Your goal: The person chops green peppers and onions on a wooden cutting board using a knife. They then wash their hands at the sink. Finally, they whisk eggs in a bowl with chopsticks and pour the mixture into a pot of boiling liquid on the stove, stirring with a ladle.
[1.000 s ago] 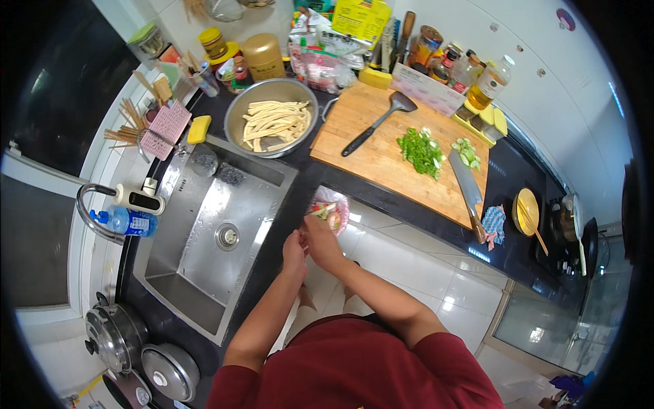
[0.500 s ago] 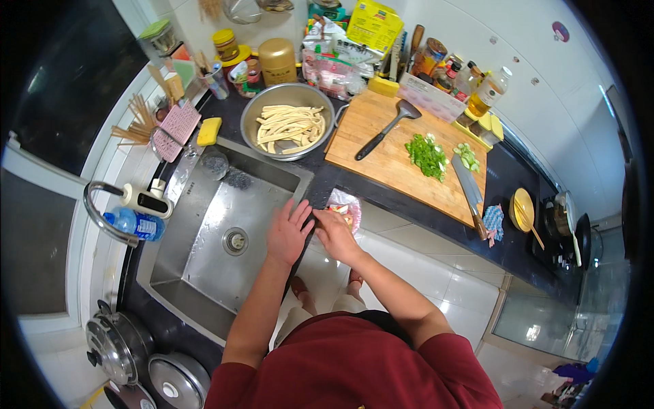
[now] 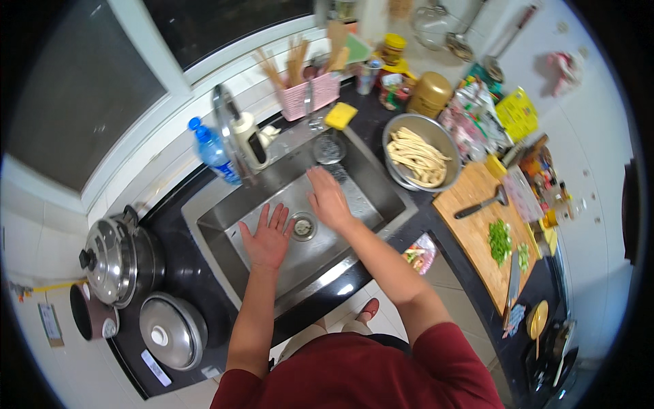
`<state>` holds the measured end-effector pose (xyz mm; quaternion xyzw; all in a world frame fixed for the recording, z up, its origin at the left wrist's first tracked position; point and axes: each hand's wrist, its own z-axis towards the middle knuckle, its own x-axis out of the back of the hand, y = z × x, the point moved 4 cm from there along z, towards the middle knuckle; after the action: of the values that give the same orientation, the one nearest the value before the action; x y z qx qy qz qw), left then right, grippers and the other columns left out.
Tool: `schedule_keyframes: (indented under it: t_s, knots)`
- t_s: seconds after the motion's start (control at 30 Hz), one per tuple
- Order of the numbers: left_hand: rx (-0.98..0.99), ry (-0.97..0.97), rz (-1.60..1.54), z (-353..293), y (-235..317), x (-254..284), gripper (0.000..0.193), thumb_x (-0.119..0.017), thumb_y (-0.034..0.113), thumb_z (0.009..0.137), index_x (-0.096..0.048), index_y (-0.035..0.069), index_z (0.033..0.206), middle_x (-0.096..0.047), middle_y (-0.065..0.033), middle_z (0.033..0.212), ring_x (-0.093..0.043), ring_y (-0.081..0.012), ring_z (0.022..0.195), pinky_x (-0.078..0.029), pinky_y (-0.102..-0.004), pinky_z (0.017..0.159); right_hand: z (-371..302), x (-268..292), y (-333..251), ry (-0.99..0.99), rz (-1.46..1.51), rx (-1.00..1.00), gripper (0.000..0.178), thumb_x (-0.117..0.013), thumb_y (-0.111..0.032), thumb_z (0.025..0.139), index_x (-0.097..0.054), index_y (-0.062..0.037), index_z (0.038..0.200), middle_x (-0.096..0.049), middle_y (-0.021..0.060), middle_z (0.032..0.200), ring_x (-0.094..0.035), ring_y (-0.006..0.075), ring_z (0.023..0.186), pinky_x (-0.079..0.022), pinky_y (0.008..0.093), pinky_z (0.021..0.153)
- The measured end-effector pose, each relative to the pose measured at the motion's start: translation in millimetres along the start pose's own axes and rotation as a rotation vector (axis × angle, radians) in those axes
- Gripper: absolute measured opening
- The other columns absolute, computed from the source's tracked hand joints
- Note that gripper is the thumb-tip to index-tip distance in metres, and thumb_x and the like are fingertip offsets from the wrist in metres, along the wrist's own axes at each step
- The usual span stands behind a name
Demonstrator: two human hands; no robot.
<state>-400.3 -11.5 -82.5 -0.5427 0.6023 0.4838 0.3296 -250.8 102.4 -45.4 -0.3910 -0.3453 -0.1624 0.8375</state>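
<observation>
Both hands are over the stainless steel sink, holding nothing. My left hand is spread, its fingers apart, to the left of the drain strainer. My right hand stretches out above the far side of the drain, palm down with fingers fairly close together and the thumb apart. The metal faucet rises behind the sink's left part, beside a white heater body. In the sink's far corner lies a small clear round dish or strainer.
A steel bowl of pale dough-like strips stands right of the sink. Beyond lie a cutting board, chopped greens, a spatula and a knife. A yellow sponge, blue bottle and lidded pots surround the sink.
My view has turned left toward the sink. Both hands have moved from the sink's right front edge to over the basin, and have drawn apart from each other.
</observation>
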Motion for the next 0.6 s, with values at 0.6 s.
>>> schedule_keyframes:
  t_s: [0.6]
  knots:
    - [0.012, 0.428, 0.041, 80, 4, 83, 0.046, -0.043, 0.04, 0.1, -0.047, 0.006, 0.13, -0.057, -0.0126, 0.126, -0.05, -0.03, 0.124, -0.035, -0.0498, 0.107, 117, -110, 25, -0.412, -0.348, -0.125, 0.052, -0.043, -0.008, 0.092, -0.037, -0.0002, 0.144, -0.037, 0.0198, 0.15, -0.039, 0.0317, 0.137, -0.033, 0.0446, 0.111]
